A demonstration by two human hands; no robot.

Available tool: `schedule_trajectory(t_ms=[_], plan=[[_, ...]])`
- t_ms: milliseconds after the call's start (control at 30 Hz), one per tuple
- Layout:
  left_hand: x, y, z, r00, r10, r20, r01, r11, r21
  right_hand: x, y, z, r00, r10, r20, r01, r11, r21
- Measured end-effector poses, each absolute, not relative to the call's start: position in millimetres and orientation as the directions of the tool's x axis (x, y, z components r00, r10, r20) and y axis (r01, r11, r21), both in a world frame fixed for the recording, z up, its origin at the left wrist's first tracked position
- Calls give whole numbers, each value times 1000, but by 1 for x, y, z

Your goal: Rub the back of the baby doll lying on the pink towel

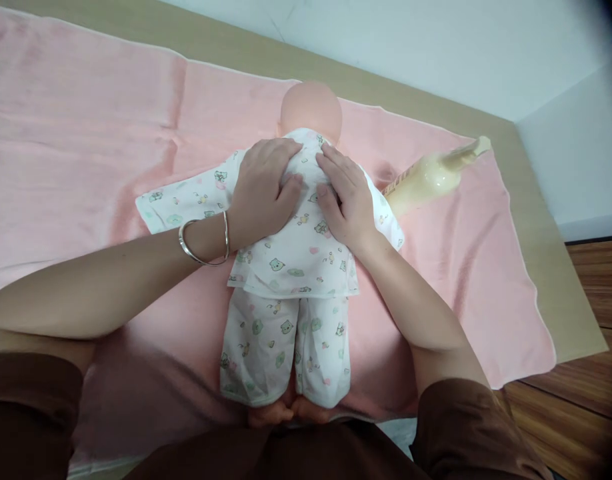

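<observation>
A baby doll (311, 110) lies face down, its bald head toward the far side and its feet toward me. It wears a white printed shirt (291, 263) and matching trousers (259, 347). My left hand (266, 187) rests flat on the left side of the doll's upper back, a silver bangle on that wrist. On the right side of the back lies my right hand (349, 197), palm down, fingers pointing toward the head. Both hands have their fingers stretched out and grip nothing. The doll's face is hidden.
Under the doll a pink blanket (76, 140) covers most of the wooden table (561, 280). A cream-coloured pump bottle (431, 180) lies on its side to the doll's right. Behind the table stands a white wall (436, 53); brown wooden floor (576, 400) shows at lower right.
</observation>
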State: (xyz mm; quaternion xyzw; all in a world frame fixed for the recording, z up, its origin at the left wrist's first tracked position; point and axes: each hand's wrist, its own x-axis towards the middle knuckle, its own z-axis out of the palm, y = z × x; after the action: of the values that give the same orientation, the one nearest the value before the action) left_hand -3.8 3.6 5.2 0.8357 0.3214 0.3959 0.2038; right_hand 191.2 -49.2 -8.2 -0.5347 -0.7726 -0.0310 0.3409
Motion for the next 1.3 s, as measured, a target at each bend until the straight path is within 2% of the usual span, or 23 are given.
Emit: schedule_trajectory(t_ms=[200, 433, 567, 767, 1033, 1300], plan=[[-3, 3, 7, 496, 745, 445, 481, -663, 573, 191, -50, -10, -200, 773, 602, 856, 437, -277], [-3, 0, 9, 486, 753, 444, 468, -653, 595, 191, -51, -10, -192, 778, 598, 837, 448, -314], [-2, 0, 9, 486, 748, 452, 486, -661, 571, 190, -51, -8, -186, 779, 599, 840, 442, -313], [-2, 1, 9, 482, 741, 468, 504, -671, 544, 190, -52, -7, -170, 822, 544, 820, 424, -384], [-3, 5, 4, 489, 734, 471, 498, -679, 540, 189, -52, -8, -190, 740, 645, 840, 463, -283], [-3, 7, 2, 482, 730, 485, 485, -683, 546, 193, -49, -12, -195, 761, 618, 811, 479, -334]])
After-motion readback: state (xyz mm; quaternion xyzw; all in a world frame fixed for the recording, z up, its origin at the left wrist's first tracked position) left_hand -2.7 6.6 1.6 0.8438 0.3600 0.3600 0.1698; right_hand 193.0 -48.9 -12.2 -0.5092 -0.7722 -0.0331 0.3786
